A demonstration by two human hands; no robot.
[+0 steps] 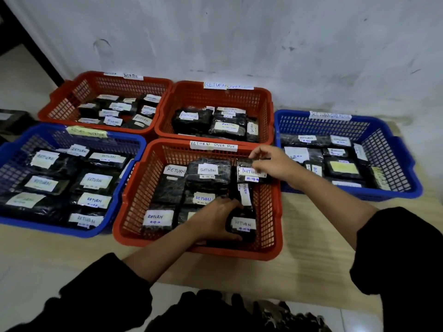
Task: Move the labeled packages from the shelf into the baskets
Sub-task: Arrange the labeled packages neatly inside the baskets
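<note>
Five mesh baskets sit on a pale mat (311, 259) against a scuffed white wall (239, 32), two blue and three red, all holding black-wrapped packages with white RETURN labels; I see no shelf from here. I am working in the near red basket (134, 212), tagged RETURN OVERDUE on its far rim, so I judge this as the placing step, with the sorting far along. My right hand (275, 164) reaches in over the far right corner, its thumb and fingertips pinching the top edge of a labeled package (249, 172), which stands tilted against its neighbours and is not yet flat. My left hand (215, 219) lies low at the front of the basket, its fingers curled round the near-right package (242, 225), seemingly steadying or nudging it to open a gap; the fingertips themselves are hidden behind the wrap. A package standing on edge (244, 194) occupies the space between the two. Next, I reckon, the pinched package needs lowering into that crowded right column and releasing, label up.
</note>
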